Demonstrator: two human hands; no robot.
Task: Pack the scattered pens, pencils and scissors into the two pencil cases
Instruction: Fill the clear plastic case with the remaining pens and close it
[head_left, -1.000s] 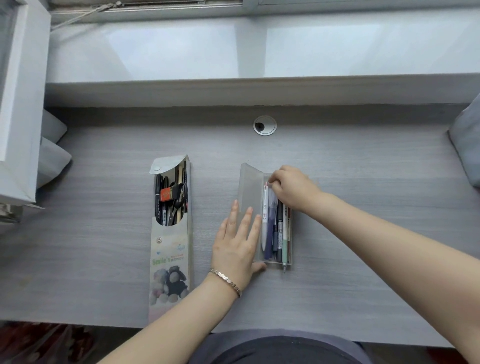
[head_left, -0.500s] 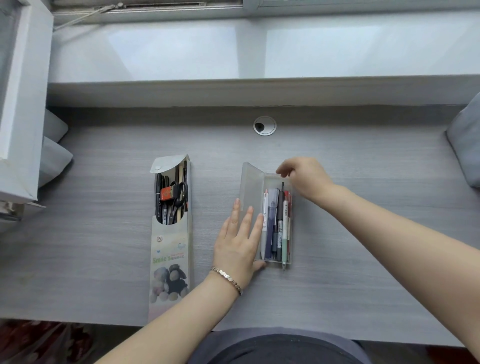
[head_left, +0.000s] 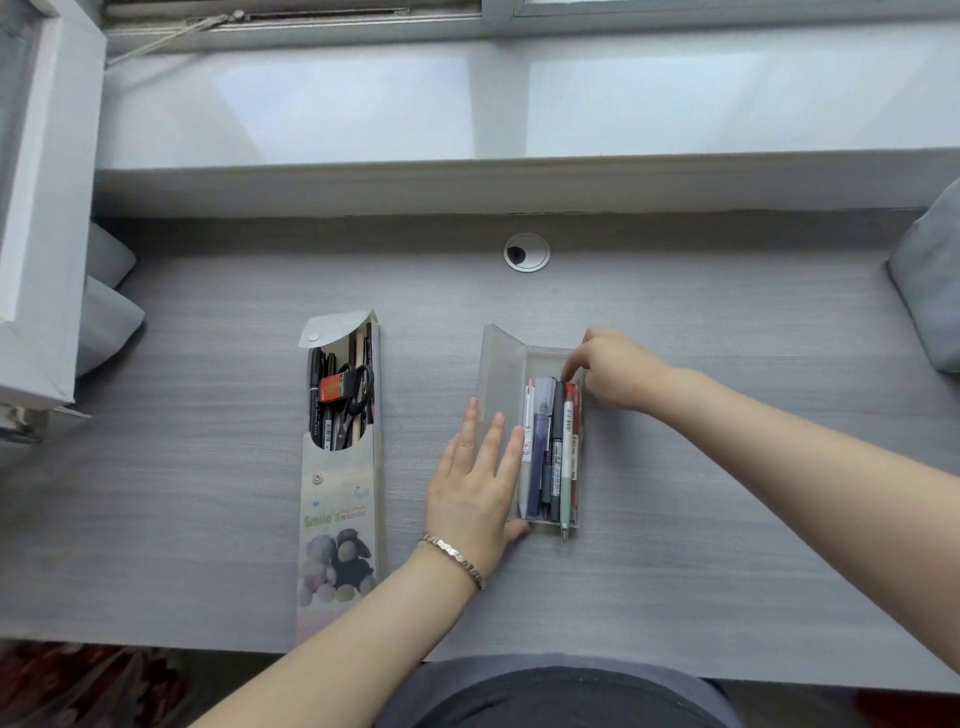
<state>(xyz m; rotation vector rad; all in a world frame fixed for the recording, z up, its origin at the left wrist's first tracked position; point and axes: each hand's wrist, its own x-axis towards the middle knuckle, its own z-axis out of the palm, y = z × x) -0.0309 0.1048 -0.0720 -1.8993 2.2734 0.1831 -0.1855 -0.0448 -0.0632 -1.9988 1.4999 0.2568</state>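
A translucent pencil case (head_left: 545, 358) lies open on the grey desk, its lid (head_left: 496, 374) folded out to the left. Several pens (head_left: 550, 452) lie side by side inside it; one green pen's tip pokes past the near end. My left hand (head_left: 475, 488) rests flat, fingers straight, on the lid and the case's left edge. My right hand (head_left: 618, 369) hovers over the case's far right corner, its index fingertip touching the pens' upper ends. A printed pencil case (head_left: 337, 519) to the left stands open with pens, black scissors (head_left: 358, 395) and a red item inside.
A round cable grommet (head_left: 526, 252) sits in the desk behind the cases. A raised window ledge (head_left: 519, 182) runs along the back. A white box (head_left: 41, 208) and grey cushion (head_left: 109, 322) crowd the left side; another cushion (head_left: 930, 280) lies at the right edge.
My right hand lifted from the pens to the case's far edge, then came back down onto the pens' upper ends. The pens now lie straighter. My left hand stayed put.
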